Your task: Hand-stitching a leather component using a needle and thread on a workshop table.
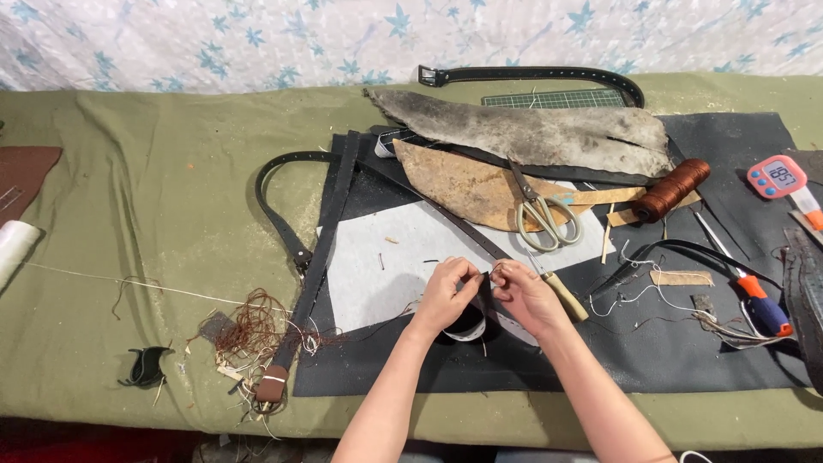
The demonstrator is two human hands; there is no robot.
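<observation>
Leather is the stuff in hand: a narrow black strap (446,214) runs across the white sheet (386,257), its long axis slanting from the far left down toward the person, its near end pointing into the fingers. Seen from the head camera, the left hand (444,291) is closed in a pinch on that end, and the right hand (525,296) is pinched shut just beside it, seemingly on thread, though what it grips is too small to tell. A wooden-handled tool (561,294) lies touching the right hand's far side; scissors (542,213) rest beyond the strap. Loose thread (253,326) lies tangled left of the sheet on the green surface (129,214). My guess: a slipped pinch could let the strap end twist, or stray thread could snag.
</observation>
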